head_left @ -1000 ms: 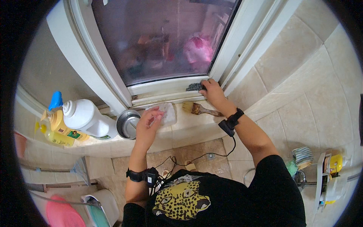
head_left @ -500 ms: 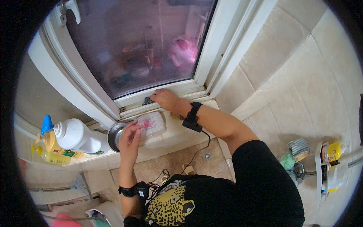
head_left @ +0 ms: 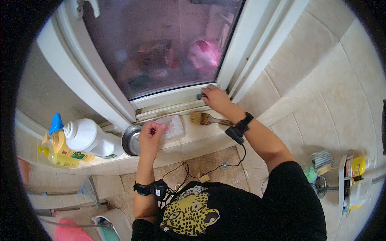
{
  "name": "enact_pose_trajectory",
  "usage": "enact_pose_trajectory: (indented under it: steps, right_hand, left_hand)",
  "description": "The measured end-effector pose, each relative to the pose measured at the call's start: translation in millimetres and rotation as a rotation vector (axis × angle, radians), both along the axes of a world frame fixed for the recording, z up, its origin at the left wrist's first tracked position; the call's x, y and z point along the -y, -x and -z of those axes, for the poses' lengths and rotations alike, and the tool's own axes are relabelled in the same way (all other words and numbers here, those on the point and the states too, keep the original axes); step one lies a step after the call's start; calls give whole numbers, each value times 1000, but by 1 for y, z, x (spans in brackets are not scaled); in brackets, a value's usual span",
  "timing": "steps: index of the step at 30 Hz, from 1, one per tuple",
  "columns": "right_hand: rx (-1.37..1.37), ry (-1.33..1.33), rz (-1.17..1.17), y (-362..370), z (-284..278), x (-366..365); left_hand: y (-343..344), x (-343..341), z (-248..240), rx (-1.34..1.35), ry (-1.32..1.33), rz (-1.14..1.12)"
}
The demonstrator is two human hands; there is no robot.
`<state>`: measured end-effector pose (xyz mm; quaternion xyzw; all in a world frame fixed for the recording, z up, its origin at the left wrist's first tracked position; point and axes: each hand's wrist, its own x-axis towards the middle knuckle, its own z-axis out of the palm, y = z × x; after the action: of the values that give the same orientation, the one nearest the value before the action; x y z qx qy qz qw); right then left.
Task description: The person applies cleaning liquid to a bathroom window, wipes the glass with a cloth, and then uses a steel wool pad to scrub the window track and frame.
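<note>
Low on the white window frame (head_left: 173,102), at its right corner, my right hand (head_left: 219,100) presses a dark grey scouring pad (head_left: 200,96), closed around it; the pad is mostly covered by the fingers. My left hand (head_left: 149,138) hovers over the sill with its fingers curled in and nothing visible in them. Just beside it are a metal bowl (head_left: 129,141) and a white pack with a pink pattern (head_left: 173,127), partly hidden by that hand. A worn paintbrush (head_left: 207,119) lies on the sill below my right forearm.
On the left of the sill stand a large white bottle (head_left: 90,137), a yellow pump bottle (head_left: 62,146) with a blue-topped one behind. A wall rack (head_left: 345,180) with bottles and cloths (head_left: 321,161) is at the right. Black cables (head_left: 187,170) hang between my wrists.
My right hand has slid the scouring pad rightward along the lower frame to the corner, uncovering the paintbrush. My left hand's fingers have curled in. The view has shifted slightly.
</note>
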<state>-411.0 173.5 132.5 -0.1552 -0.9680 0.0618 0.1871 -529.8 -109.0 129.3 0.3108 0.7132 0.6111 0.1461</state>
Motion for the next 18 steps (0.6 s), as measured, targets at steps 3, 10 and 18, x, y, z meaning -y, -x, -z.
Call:
enact_pose_trajectory:
  steps: [3, 10, 18]
  right_hand:
    - [-32, -68, 24, 12, 14, -2]
    - [46, -54, -7, -24, -14, -13]
    - [-80, 98, 259, -7, 16, -19]
  left_hand:
    - [0, 2, 0, 37, -17, 9]
    - [3, 6, 4, 66, -30, 44]
    - [-2, 36, -6, 53, -38, -42]
